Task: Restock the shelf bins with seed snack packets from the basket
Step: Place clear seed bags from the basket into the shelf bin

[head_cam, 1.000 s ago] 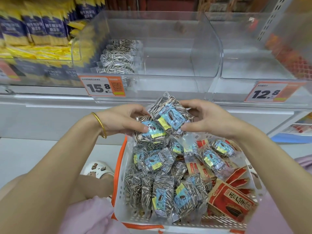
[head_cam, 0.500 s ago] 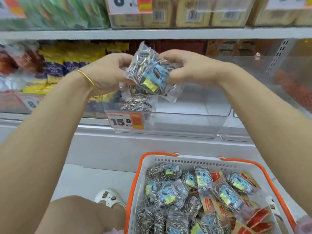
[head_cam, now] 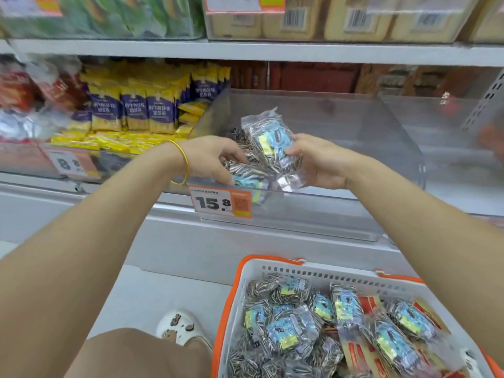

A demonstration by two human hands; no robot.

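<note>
A clear shelf bin (head_cam: 341, 148) with a 15.8 price tag (head_cam: 221, 203) holds a few sunflower seed packets at its left end. My right hand (head_cam: 319, 162) grips an upright seed packet with a blue label (head_cam: 272, 140) inside the bin. My left hand (head_cam: 212, 159) reaches over the bin's front wall and holds another seed packet (head_cam: 245, 175) low against the packets lying there. Below, a white basket with an orange rim (head_cam: 253, 271) holds several more seed packets (head_cam: 289, 328) and some red packets (head_cam: 362, 353).
To the left stands a bin of yellow and purple snack packets (head_cam: 136, 113). On the right sits another clear bin (head_cam: 450, 148). An upper shelf (head_cam: 245, 50) carries boxed goods. My knee (head_cam: 136, 353) and a white shoe (head_cam: 180, 326) are beside the basket.
Both hands lifted the seed packets out of the basket, up to the shelf and down into the 15.8 bin. The packets are now split between the two hands.
</note>
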